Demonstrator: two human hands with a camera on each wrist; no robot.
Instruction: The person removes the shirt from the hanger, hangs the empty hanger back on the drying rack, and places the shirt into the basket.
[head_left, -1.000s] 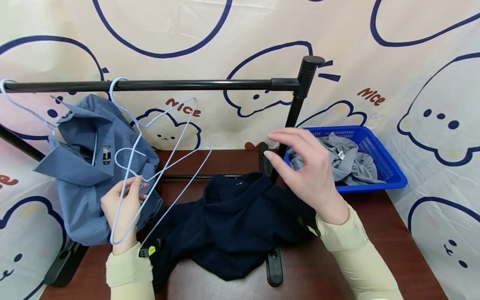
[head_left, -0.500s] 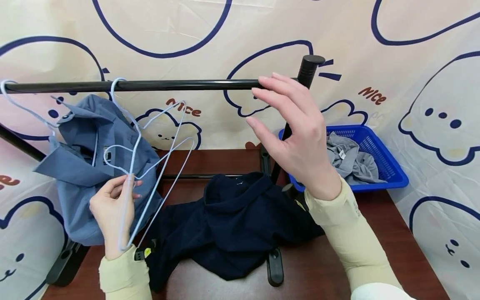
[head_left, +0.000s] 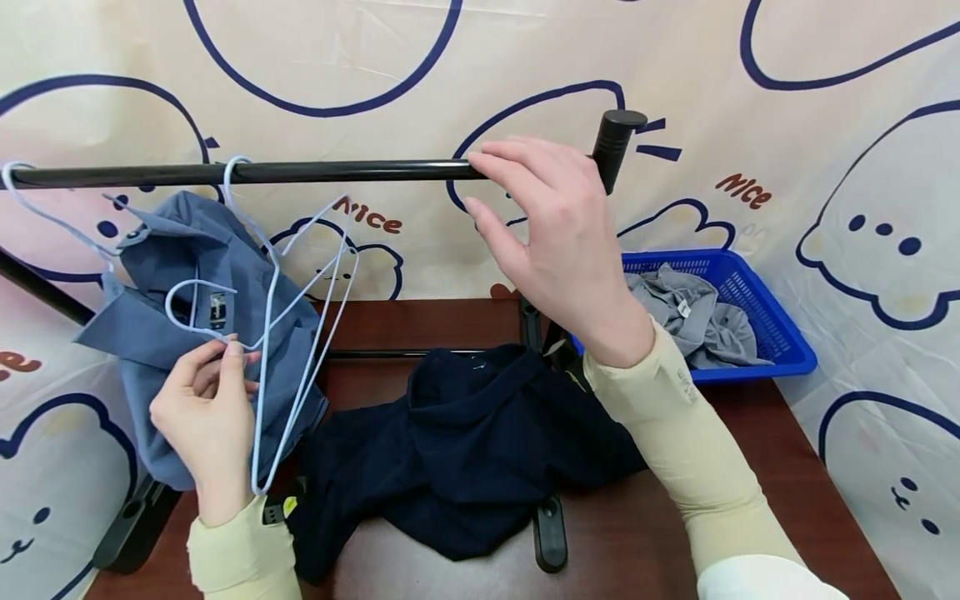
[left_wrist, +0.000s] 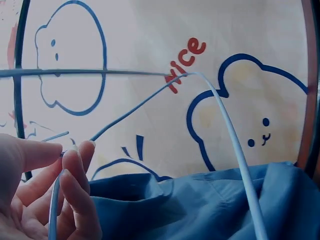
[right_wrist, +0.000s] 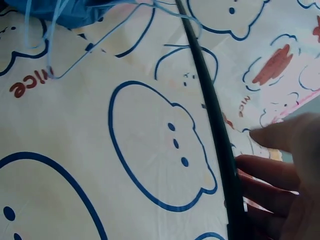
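Note:
My left hand [head_left: 210,408] pinches a light-blue wire hanger [head_left: 168,304] near the base of its hook, in front of a blue-grey collared shirt [head_left: 157,417]. In the left wrist view, thumb and fingers meet on the hanger wire [left_wrist: 54,210]. A second light-blue hanger [head_left: 242,217] hooks over the black rail [head_left: 337,172], its wires overlapping the held one in the head view. My right hand [head_left: 558,225] is at the rail's right end, fingers extended over it; whether they touch is unclear. A dark navy collared shirt [head_left: 472,450] lies spread on the table below.
A blue plastic basket [head_left: 795,360] with a crumpled grey garment [head_left: 697,325] stands at the back right. The rack's upright post [head_left: 617,146] rises beside my right hand. The blue-grey shirt hangs on another hanger [head_left: 52,218] at the left. A patterned cloth backs everything.
My left hand has moved left with the hanger, whose hook now lies over the shirt front. My right hand has risen from in front of the basket and moved left to the rail.

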